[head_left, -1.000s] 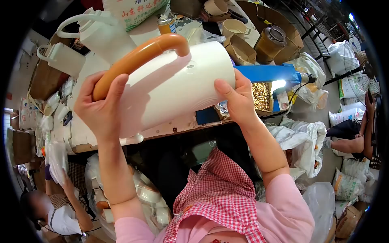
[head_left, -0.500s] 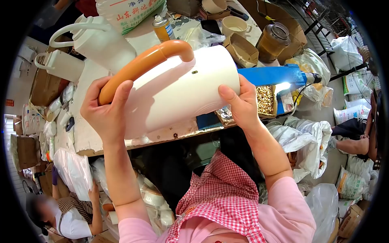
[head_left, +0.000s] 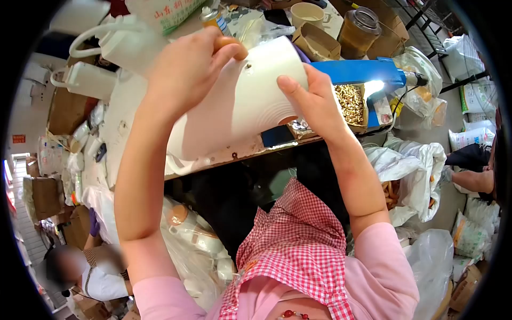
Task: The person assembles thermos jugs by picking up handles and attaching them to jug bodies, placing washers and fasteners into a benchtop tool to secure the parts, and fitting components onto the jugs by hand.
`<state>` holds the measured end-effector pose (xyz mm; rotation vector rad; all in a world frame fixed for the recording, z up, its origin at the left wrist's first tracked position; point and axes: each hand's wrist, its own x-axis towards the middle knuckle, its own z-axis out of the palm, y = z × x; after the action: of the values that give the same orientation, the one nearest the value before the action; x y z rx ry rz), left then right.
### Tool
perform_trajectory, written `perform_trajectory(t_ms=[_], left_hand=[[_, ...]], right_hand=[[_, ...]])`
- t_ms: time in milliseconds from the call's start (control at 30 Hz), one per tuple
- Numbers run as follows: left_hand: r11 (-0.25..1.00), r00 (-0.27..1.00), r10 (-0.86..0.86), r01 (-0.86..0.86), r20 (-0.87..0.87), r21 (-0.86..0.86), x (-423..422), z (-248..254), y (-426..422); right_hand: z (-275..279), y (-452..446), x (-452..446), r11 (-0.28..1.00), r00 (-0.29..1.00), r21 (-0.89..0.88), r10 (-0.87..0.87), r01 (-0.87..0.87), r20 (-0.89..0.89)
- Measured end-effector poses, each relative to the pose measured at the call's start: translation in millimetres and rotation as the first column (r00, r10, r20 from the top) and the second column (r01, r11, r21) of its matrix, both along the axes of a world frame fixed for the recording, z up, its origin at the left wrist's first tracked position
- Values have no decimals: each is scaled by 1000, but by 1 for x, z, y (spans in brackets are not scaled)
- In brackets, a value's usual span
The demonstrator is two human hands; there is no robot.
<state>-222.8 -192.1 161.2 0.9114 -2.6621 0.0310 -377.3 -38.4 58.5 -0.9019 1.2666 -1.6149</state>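
A large white jug body (head_left: pixel 229 109) lies tilted across the front of the worktable, its round end up and to the right. My left hand (head_left: pixel 186 66) is closed around the orange-brown handle (head_left: pixel 232 48), covering most of it. Just beside the visible handle end, a small dark hole (head_left: pixel 248 66) shows in the jug wall. My right hand (head_left: pixel 314 101) grips the jug's round end, thumb on the outer wall and the other fingers partly hidden behind the rim.
A blue machine (head_left: pixel 357 73) with a lamp stands right of the jug, over a box of small brass parts (head_left: pixel 350 104). White jugs (head_left: pixel 128 45) stand back left. A spray can (head_left: pixel 214 20) and brown jar (head_left: pixel 360 32) sit behind. A co-worker (head_left: pixel 101 272) is lower left.
My left hand has moved up and right along the handle, from its far end towards the end near the hole. The jug sits slightly higher in view; my right hand keeps its grip.
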Motion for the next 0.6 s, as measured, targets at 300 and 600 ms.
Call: perform_trajectory(t_ms=[300,600], left_hand=[[875,997,-75,65,1,480,-11,21,0],[890,993,-120,101,15,444,-12,19,3]], right_hand=[[4,-4,-9,1000,991,30,0,4,-134],[10,-2,-10,995,996,100,20,-12,-88]])
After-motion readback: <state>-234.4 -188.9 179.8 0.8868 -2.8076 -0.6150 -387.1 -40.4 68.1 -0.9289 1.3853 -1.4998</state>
